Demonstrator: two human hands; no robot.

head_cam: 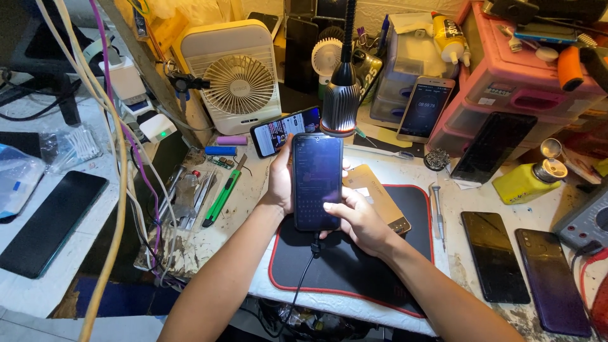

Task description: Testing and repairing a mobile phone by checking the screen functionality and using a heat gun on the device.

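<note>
I hold a dark smartphone (pixel 316 182) upright above the black mat (pixel 354 266) at the middle of the surface (pixel 209 237). My left hand (pixel 278 180) has its grip closed around the phone's left edge; my right hand (pixel 361 223) cups the lower right corner, thumb on the lit screen. A black cable (pixel 303 278) hangs from its near end. A lamp head (pixel 340 101) hangs just beyond the phone's far end.

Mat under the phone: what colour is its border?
Red, around a black mat; head view.
</note>
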